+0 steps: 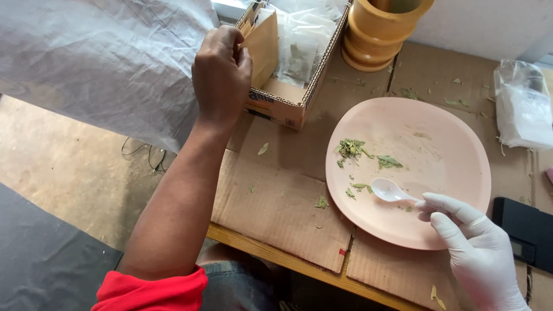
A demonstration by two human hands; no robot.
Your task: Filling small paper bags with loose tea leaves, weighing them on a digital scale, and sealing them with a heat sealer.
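Observation:
My bare left hand (222, 72) reaches to the near end of an open cardboard box (285, 99) and pinches a brown paper flap or pouch (262, 46) standing in it. Clear plastic pouches (302, 40) fill the box behind that. My right hand (475, 245), in a white glove, holds a small white plastic spoon (389, 190) by its handle, the bowl resting on a pale pink plate (443, 155). Small heaps of dried green leaves (352, 148) lie on the plate's left part.
A yellow wooden mortar (380, 29) stands behind the plate. A clear bag of white powder (523, 106) lies at the right, a black digital scale (527, 230) near the right edge. Flattened cardboard (276, 201) with stray leaf bits covers the table. Grey sheeting (103, 57) hangs at left.

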